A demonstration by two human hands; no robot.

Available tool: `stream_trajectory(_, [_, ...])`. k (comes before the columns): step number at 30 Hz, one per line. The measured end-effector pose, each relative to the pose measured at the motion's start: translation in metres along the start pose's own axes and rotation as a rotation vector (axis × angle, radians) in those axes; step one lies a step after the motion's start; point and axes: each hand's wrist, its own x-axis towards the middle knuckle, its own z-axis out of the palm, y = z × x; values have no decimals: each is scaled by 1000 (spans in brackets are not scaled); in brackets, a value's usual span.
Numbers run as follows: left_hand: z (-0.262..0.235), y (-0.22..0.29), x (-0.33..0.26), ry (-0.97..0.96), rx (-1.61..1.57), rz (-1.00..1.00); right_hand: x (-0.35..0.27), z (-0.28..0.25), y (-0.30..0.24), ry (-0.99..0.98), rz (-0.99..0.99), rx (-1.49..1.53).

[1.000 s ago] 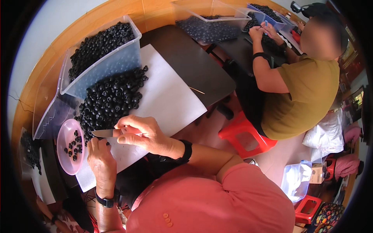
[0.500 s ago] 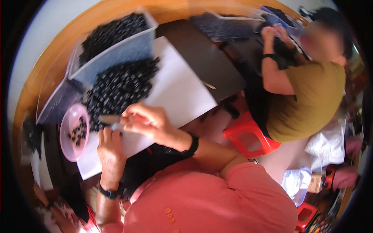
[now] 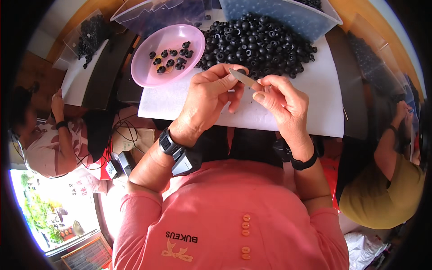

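Over the near part of a white board (image 3: 180,105), my left hand (image 3: 209,94) pinches a small black rounded piece (image 3: 242,71) between thumb and fingers. My right hand (image 3: 285,101) is closed on a small knife (image 3: 244,80), its handle mostly hidden by the fingers. The blade points left, its tip close to my left thumb and the piece; whether it touches cannot be made out. Just beyond my hands spreads a heap of similar black pieces (image 3: 252,42), several with round openings. To the left, a pink bowl (image 3: 141,63) holds several black knobbed pieces (image 3: 170,62).
Behind the heap stand translucent bins, one bluish bin (image 3: 288,20) at the back right and another (image 3: 157,18) at the back left. Co-workers sit at both sides, one in a patterned top (image 3: 49,153), one in an olive shirt (image 3: 382,193). Cables (image 3: 121,130) hang at left.
The view has swung round, bringing the board, heap and bowl to the upper middle. My left hand has turned and its black piece now shows. The knife stays in my right hand.
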Motion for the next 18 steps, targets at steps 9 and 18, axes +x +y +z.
stream_trajectory(9, [4, -3, -2, -49, -42, 9, -4, 4, 6, 32, -84, -36])
stream_trajectory(18, [3, -7, -4, -75, -12, 62, -5, 6, 8, 68, -139, -58])
